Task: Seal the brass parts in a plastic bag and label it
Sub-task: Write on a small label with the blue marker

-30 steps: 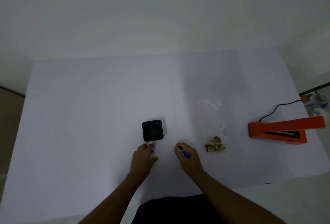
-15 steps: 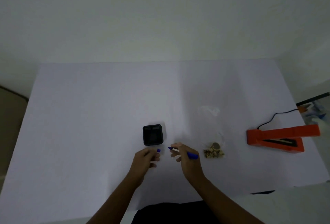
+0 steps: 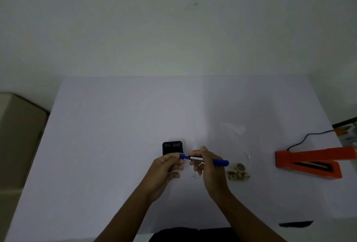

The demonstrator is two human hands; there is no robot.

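The left hand pinches the blue cap at the tip of the marker gripped by the right hand, near the brass parts.

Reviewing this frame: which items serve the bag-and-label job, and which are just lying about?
Job: blue marker pen in left hand and right hand; clear plastic bag of brass parts; orange heat sealer.
Lying about: black square tub; beige cardboard box.
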